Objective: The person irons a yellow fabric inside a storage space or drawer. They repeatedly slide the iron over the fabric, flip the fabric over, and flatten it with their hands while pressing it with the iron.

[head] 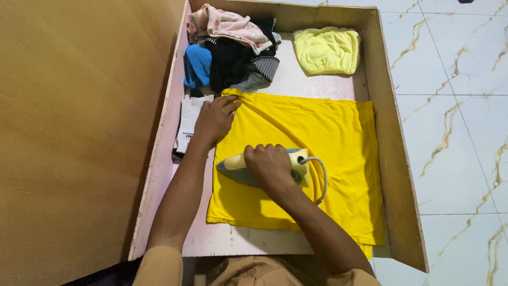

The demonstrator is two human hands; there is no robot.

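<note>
Seen from above, the right hand [271,165] is closed around the handle of a pale yellow electric iron [241,168], which rests on a yellow garment [328,143] spread on a pink surface [233,241]. The left hand [214,117], fingers curled, pins the garment's upper left edge. A heap of clothes [233,53] lies beyond.

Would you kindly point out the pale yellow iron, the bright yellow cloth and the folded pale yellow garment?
pale yellow iron [233,165]: head view, pointed nose.
bright yellow cloth [338,137]: head view, flat middle.
folded pale yellow garment [327,50]: head view, centre.
</note>
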